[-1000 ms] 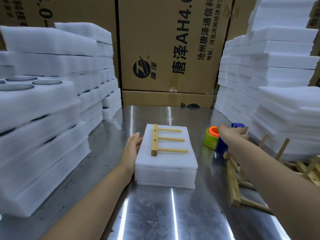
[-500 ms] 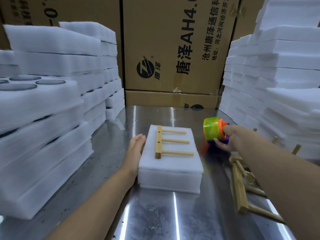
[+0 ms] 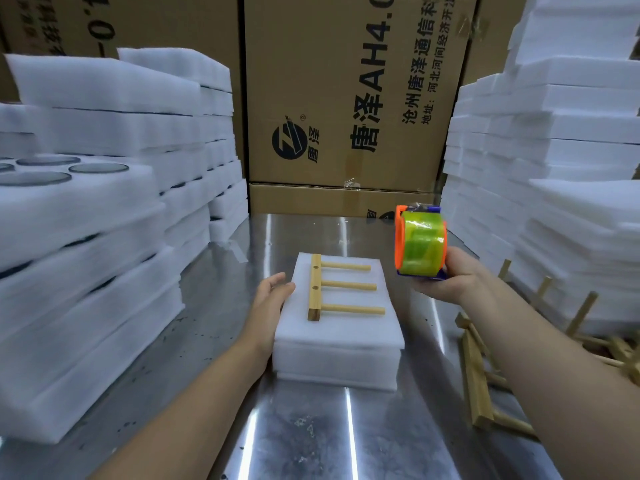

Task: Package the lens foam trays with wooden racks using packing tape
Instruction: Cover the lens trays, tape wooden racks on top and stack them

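A small stack of white foam trays (image 3: 341,336) lies on the steel table (image 3: 311,438) in front of me. On top of it rests a wooden rack (image 3: 337,292) with three dowels pointing right. My left hand (image 3: 273,299) rests flat against the stack's left side, fingers straight. To the right and above the table, my right hand (image 3: 446,282) grips a tape dispenser (image 3: 420,244) with an orange hub, blue frame and a yellow-green tape roll.
Tall piles of foam trays (image 3: 86,237) line the left, some showing round lenses (image 3: 34,178). More foam piles (image 3: 554,168) stand on the right. Loose wooden racks (image 3: 485,386) lie at the right of the table. Cardboard boxes (image 3: 346,98) close off the back.
My right hand has picked the tape dispenser up off the table and raised it, turning the roll toward me. My left hand has stayed against the foam stack.
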